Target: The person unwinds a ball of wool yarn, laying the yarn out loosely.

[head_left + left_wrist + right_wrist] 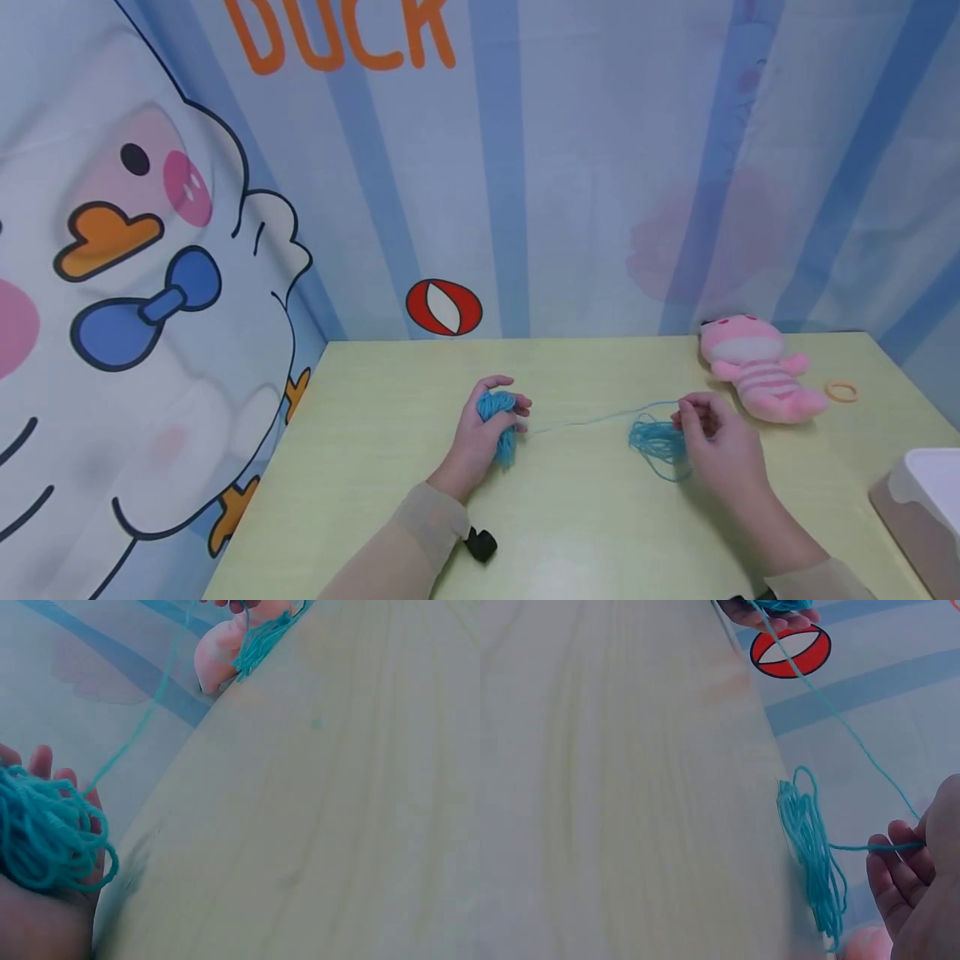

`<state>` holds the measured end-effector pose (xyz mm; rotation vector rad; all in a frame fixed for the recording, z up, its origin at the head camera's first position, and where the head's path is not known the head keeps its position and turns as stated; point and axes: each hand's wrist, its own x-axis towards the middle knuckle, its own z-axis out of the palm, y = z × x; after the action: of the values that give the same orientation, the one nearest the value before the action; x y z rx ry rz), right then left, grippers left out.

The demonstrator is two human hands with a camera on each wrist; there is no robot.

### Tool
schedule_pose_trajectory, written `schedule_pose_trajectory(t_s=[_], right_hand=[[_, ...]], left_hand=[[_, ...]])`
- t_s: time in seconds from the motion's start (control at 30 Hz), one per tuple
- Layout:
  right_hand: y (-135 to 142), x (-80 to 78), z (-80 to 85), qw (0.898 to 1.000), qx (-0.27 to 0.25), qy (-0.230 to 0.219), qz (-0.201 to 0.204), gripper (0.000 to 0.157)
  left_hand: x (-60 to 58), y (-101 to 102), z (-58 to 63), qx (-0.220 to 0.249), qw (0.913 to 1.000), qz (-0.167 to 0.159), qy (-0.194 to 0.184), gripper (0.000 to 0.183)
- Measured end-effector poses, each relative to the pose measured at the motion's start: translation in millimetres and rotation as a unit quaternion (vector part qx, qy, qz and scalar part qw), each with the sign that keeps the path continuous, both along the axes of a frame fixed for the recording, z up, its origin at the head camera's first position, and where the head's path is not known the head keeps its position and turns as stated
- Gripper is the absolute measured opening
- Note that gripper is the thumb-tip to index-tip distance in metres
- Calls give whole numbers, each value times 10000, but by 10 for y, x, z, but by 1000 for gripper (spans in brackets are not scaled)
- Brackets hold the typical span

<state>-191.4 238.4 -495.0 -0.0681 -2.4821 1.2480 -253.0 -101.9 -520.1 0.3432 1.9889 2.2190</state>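
Observation:
In the head view my left hand (480, 429) holds a bundle of teal yarn (497, 407) between thumb and fingers, its loops hanging below the thumb. The left wrist view shows this looped bundle (49, 832) lying against the palm. A single yarn strand (592, 421) runs from it across to my right hand (716, 437), which pinches the strand between thumb and fingertips. Beside the right fingers a loose heap of the same yarn (658, 442) lies on the table, and in the right wrist view a strand links this heap (810, 859) to the pinching fingers.
A pink striped plush toy (761, 367) lies at the table's back right, with an orange ring (842, 392) beside it. A white box (918, 500) stands at the right edge. A small black object (482, 545) is by the left sleeve. Printed cloth hangs behind the table (570, 517).

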Motion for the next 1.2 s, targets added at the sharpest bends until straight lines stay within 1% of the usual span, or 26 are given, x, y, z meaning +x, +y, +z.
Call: schedule_pose_trajectory(t_s=[0.13,0.3,0.4,0.57,0.63,0.67,0.73,0.8,0.87,0.93,0.97,1.03,1.13,1.2], right_hand=[[134,7,-17,9995,164,-131,-241,28],[243,15,-41,9964,665,-353,-385,25],[277,10,-59,9937,971,-463,-309,24],[267,-24,-73,9873,1408,-731,40,24],[229,-30,-77,9861,1501,-702,96,26],[197,-28,-77,9867,1510,-598,93,27],[95,-17,-74,9894,1430,-231,72,26],[-52,-12,-75,9915,1250,322,156,25],[-239,-11,-63,9898,1089,814,424,22],[-445,-16,-59,9859,988,1075,823,21],[-549,-18,-55,9838,962,1097,1044,23],[-755,-18,-52,9809,949,891,1447,28],[-1037,-31,-64,9775,831,299,1916,41],[-1189,-49,-79,9764,699,-75,2040,48]], left_hand=[[6,-5,19,81,9999,3,-92,48],[-4,-12,15,293,9993,96,-223,45],[-13,-6,12,425,9987,157,-249,43],[-9,20,25,537,9980,166,-274,41],[-6,25,30,517,9982,132,-279,41],[-4,25,31,485,9984,106,-286,42],[0,21,33,421,9986,49,-309,44],[8,14,40,331,9990,22,-297,45],[15,6,45,275,9992,-3,-294,44],[23,3,51,245,9994,-50,-257,43],[25,3,51,247,9994,-87,-241,43],[28,7,47,266,9993,-162,-207,43],[33,18,43,271,9992,-245,-154,44],[33,26,39,239,9993,-234,-148,43]])
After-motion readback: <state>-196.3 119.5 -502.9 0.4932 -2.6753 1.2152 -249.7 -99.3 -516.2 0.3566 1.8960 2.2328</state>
